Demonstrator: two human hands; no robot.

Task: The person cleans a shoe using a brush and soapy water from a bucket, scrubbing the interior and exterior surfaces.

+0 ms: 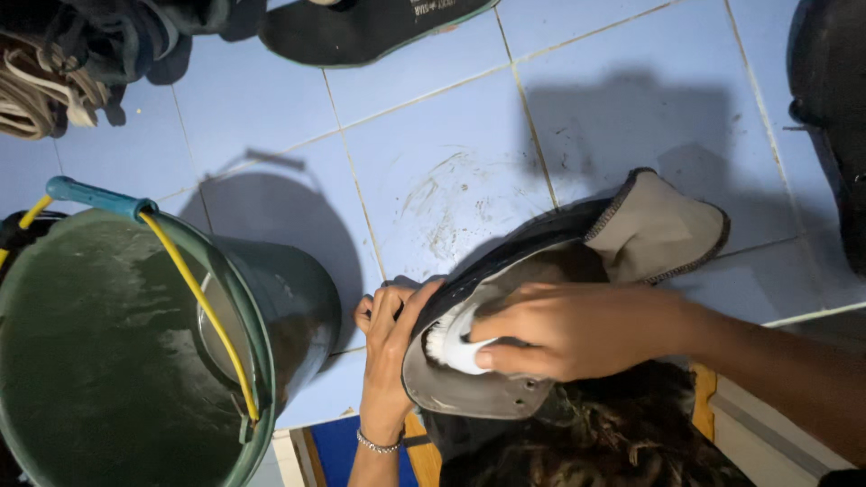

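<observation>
We've got the big green bucket brim-full of water at our left on the pale blue tiles, and just beside it the dark shoe lies tipped on its side, tongue flapped open. Our left hand is wrapped round the shoe's heel rim while our right hand pinches a small white brush inside the opening. We reckon a hard stroke could twist the shoe free, or knock the bucket.

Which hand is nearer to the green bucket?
The left hand. It grips the shoe at its edge, just right of the bucket. The right hand holds a white brush inside the shoe, farther from the bucket.
</observation>
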